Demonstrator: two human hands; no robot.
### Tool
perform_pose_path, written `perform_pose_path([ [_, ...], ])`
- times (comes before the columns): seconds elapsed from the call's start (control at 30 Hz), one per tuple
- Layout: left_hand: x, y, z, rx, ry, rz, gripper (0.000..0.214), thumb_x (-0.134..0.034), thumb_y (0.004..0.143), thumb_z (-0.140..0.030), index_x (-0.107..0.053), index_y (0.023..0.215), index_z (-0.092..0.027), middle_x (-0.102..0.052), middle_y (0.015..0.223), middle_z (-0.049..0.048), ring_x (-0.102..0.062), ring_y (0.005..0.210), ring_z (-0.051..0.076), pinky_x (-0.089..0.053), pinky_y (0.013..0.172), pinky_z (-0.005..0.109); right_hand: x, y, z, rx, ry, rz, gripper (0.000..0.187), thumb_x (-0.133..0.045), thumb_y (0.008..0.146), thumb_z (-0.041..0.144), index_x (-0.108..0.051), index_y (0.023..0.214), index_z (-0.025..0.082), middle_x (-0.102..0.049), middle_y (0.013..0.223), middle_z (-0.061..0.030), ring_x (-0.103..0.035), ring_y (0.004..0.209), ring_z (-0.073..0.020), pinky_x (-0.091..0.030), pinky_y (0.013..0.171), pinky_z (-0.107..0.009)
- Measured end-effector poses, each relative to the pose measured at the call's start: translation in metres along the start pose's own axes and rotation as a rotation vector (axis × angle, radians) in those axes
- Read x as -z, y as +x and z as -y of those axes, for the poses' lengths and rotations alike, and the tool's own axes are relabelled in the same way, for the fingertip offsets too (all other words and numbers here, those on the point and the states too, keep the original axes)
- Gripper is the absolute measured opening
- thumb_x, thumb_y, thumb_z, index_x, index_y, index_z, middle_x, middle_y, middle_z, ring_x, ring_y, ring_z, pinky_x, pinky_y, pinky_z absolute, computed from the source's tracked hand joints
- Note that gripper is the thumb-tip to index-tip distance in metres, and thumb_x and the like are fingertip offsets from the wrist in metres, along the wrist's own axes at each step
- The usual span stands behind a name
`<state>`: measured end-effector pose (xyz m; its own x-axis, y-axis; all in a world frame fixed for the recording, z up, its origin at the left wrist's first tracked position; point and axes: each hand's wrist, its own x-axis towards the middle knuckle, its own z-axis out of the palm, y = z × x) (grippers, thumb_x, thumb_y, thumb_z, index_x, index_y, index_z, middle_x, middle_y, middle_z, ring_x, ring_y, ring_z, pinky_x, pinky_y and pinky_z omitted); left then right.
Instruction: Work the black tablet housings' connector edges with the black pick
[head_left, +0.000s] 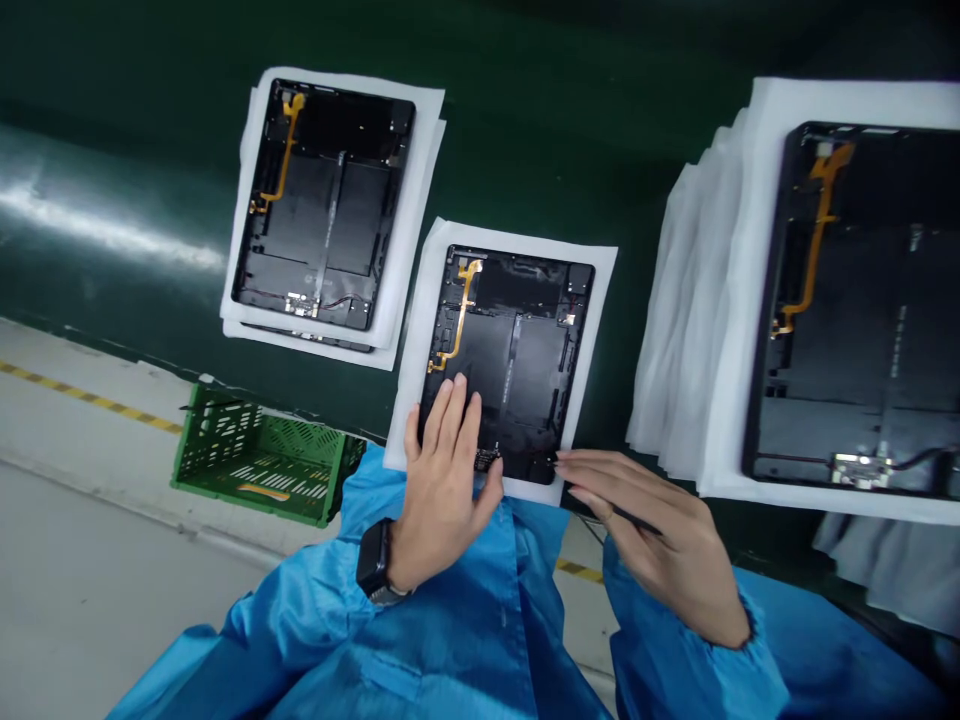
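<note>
An opened tablet housing (487, 345), black inside with an orange flat cable, lies on a white foam sheet (604, 275). My left hand (446, 480) rests flat over its lower left part, fingers stretched out, with a small circuit board (486, 459) partly showing beside the thumb. My right hand (652, 530) is at the housing's lower right corner, fingers together and thumb beneath. Between them a thin dark tool (637, 520) shows in part; its kind is hidden. Whether its tip touches the corner, I cannot tell.
At the left, another tablet housing (322, 210) lies on stacked foam sheets. A taller stack with a housing (862, 320) on top stands at the right. Below the green table's (525, 190) front edge, a green crate (281, 455) sits on the floor.
</note>
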<state>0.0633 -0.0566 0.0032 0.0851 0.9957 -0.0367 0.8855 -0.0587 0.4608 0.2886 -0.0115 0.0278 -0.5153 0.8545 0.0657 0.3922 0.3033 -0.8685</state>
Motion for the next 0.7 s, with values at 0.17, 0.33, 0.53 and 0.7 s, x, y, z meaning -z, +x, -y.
perform_pose_path([
  [0.17,0.001,0.000,0.000,-0.003,-0.004,0.005,0.071,-0.053,0.099,-0.025,-0.022,0.162,-0.013,-0.026,0.169,0.0186,-0.019,0.160,0.030,-0.012,0.128,0.053,0.002,-0.002,-0.002,-0.058,0.016,0.000,0.040,-0.067,0.093,0.007,-0.072,0.126,0.028,-0.078,0.117,-0.0070,-0.072,0.116,-0.0243,-0.064,0.098,-0.039],
  [0.33,0.001,0.000,0.000,0.007,-0.009,0.010,0.071,-0.054,0.098,-0.024,-0.023,0.161,-0.012,-0.026,0.169,0.0188,-0.019,0.160,0.030,-0.012,0.128,0.054,0.004,-0.005,-0.001,-0.102,-0.003,-0.007,0.038,-0.066,0.093,0.008,-0.072,0.125,0.028,-0.078,0.117,-0.0064,-0.072,0.115,-0.0247,-0.064,0.098,-0.039],
  [0.53,0.002,0.000,-0.001,0.010,-0.019,0.008,0.068,-0.053,0.099,-0.023,-0.027,0.160,-0.012,-0.027,0.169,0.0193,-0.019,0.160,0.030,-0.013,0.128,0.054,0.007,-0.012,0.000,-0.165,-0.062,-0.016,0.033,-0.067,0.094,0.011,-0.073,0.123,0.026,-0.077,0.118,-0.0070,-0.072,0.115,-0.0263,-0.063,0.100,-0.041],
  [0.7,0.003,0.000,-0.001,0.002,-0.031,0.020,0.062,-0.055,0.098,-0.022,-0.036,0.157,-0.016,-0.023,0.170,0.0175,-0.019,0.160,0.032,-0.013,0.128,0.056,0.004,-0.010,0.002,-0.163,-0.032,-0.046,0.038,-0.067,0.092,0.008,-0.072,0.124,0.028,-0.077,0.117,-0.0061,-0.072,0.115,-0.0262,-0.064,0.096,-0.040],
])
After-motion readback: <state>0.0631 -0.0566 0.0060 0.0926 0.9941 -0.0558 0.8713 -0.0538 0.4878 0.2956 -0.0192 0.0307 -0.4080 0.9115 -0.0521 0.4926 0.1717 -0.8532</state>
